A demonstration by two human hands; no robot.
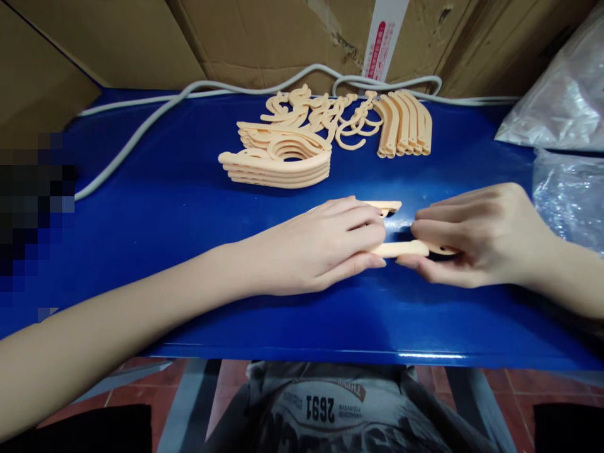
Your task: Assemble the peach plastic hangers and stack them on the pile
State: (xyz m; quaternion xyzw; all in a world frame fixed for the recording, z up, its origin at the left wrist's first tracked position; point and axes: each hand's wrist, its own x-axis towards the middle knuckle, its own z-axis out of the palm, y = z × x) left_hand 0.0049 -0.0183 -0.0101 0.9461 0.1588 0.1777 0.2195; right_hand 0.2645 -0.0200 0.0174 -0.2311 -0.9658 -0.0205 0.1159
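My left hand (325, 248) and my right hand (476, 236) meet over the blue table (179, 207), both pinched on one peach plastic hanger piece (401, 249) held between them. A second peach piece (384, 206) pokes out from under my left fingers. Behind them lies a stack of curved peach hanger arms (278, 163), a loose heap of peach hooks (325, 113) and a row of more curved pieces (406, 123).
A white cable (141, 126) runs along the back of the table. Cardboard boxes (264, 31) stand behind it. Clear plastic bags (566, 100) lie at the right edge. My lap shows below the table's front edge (358, 355).
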